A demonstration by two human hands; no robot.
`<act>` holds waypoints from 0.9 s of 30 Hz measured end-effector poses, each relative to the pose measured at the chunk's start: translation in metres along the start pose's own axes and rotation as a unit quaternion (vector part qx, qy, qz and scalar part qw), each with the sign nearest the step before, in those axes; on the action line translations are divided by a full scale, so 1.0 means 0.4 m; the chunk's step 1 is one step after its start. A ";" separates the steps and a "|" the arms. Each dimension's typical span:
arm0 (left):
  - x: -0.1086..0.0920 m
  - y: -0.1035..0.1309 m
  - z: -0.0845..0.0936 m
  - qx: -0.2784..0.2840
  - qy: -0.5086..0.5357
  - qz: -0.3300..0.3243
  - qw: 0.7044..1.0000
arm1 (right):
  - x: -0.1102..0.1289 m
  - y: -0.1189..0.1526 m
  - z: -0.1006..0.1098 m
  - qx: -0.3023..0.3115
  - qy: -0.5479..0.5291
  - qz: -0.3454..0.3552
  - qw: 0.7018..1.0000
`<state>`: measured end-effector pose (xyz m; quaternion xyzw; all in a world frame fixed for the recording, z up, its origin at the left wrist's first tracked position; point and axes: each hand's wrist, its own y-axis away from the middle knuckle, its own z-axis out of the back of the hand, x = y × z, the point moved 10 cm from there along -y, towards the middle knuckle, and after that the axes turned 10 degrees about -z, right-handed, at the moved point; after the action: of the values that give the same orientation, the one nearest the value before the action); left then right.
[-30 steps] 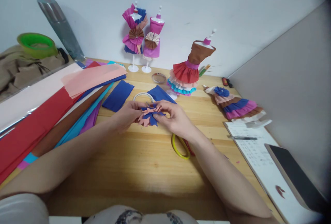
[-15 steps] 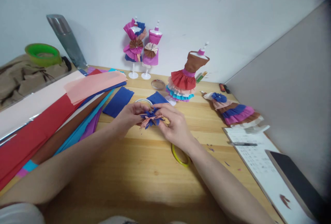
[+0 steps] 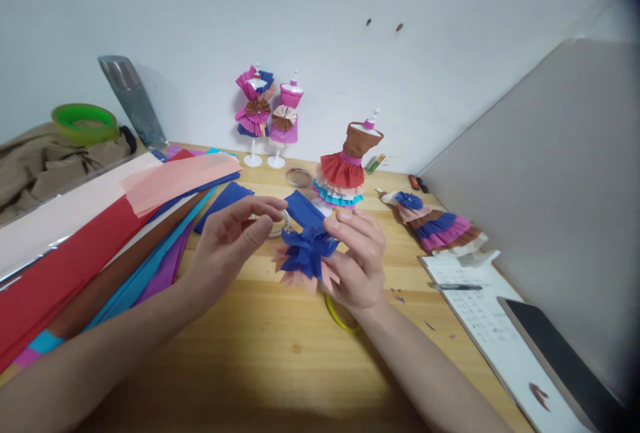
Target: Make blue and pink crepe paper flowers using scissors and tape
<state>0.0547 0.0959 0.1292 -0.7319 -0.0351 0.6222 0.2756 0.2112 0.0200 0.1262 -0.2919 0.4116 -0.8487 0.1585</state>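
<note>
Between thumb and fingers, my right hand [image 3: 356, 256] pinches a paper flower [image 3: 307, 250] with blue petals over peach ones; its blue face is turned toward me. My left hand [image 3: 233, 240] is off to the flower's left, fingers apart and holding nothing. Behind the flower a blue paper strip [image 3: 303, 208] lies on the table. Another blue paper piece [image 3: 223, 203] is partly covered by my left hand. A white tape ring [image 3: 278, 225] shows behind the left fingertips, and a yellow ring [image 3: 340, 313] sits below my right hand.
Sheets of coloured crepe paper [image 3: 100, 240] spread over the left side. Small mannequins in paper dresses [image 3: 345, 170] stand by the wall, and another paper dress [image 3: 440, 223] lies at right. Nearby are a notepad [image 3: 480, 326], a pen [image 3: 457, 286] and a dark tablet-like device [image 3: 555, 353].
My left hand has let go of the flower and moved left with its fingers opened. The flower, held in my right hand, has turned so more blue shows. The camera view has tilted upward.
</note>
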 end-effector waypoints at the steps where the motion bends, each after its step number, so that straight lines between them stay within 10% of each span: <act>1: -0.017 0.003 0.008 -0.007 -0.022 -0.028 0.999 | -0.006 0.003 -0.003 0.005 0.007 -0.006 1.000; 11: -0.142 0.023 -0.087 0.206 -0.200 -0.262 0.921 | 0.078 -0.004 0.055 -0.085 0.038 0.117 0.989; 17: -0.166 0.039 -0.095 0.215 -0.217 -0.372 0.877 | 0.110 -0.010 0.075 -0.147 0.034 0.161 0.975; 23: -0.139 0.043 -0.123 0.295 -0.223 -0.380 0.848 | 0.097 -0.027 0.063 -0.113 -0.011 0.112 0.987; 27: -0.096 0.016 -0.110 0.259 -0.221 -0.294 0.893 | 0.061 -0.050 0.042 -0.058 -0.096 0.004 0.994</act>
<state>0.0851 0.0594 0.1639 -0.4346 -0.1456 0.6454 0.6110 0.2022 0.0097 0.1591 -0.3788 0.4446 -0.7907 0.1835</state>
